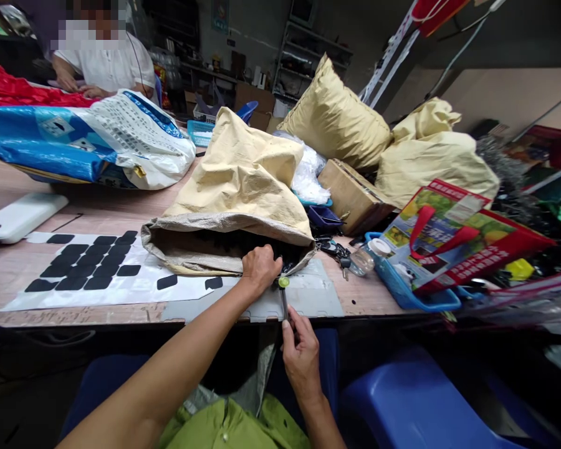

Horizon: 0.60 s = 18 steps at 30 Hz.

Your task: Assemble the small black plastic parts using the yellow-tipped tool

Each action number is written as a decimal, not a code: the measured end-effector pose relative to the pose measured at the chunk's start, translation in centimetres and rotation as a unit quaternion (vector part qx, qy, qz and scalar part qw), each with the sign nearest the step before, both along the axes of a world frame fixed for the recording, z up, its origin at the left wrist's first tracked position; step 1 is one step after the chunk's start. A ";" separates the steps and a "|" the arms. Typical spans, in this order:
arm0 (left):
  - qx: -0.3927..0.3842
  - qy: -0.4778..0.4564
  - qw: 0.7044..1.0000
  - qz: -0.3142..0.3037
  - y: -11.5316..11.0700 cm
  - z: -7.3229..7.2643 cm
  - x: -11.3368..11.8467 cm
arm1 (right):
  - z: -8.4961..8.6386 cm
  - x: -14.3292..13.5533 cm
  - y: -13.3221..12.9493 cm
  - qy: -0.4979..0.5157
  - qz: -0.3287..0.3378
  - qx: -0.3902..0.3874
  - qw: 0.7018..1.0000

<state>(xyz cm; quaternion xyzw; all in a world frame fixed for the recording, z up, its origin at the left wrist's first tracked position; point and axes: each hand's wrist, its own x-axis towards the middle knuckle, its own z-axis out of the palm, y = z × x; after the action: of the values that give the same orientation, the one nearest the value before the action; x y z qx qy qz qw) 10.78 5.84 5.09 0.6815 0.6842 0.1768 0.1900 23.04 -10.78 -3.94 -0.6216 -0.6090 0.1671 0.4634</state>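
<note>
My left hand (260,269) is at the mouth of a cream cloth sack (247,181) lying on its side, its fingers curled down over dark pieces (234,242) inside. What those fingers grip, if anything, is hidden. Below it, at the table's front edge, my right hand (302,349) pinches a slim dark rod-shaped tool (283,304). Its upper end carries a round yellow-green piece (283,282), just beside my left hand. Left of the sack, several black rounded-square pads (81,271) lie on a white sheet (140,287).
A grey board (318,293) lies under the sack's mouth. To the right are keys (343,259), a clear bottle (364,259) and a blue basket (397,284). A white power bank (21,217) and a blue-white bag (88,143) stand left. Another person (107,65) sits across.
</note>
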 end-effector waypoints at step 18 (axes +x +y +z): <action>0.044 0.000 0.980 -0.194 -5.6 -2.0 -10.9 | 0.4 -0.1 0.0 -0.014 -0.022 0.008 1.000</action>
<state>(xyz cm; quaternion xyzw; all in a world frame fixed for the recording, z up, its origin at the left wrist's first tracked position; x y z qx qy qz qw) -0.16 0.24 3.13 0.8092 0.5304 0.1662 0.1905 22.91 -10.73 -3.54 -0.6335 -0.6032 0.1435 0.4629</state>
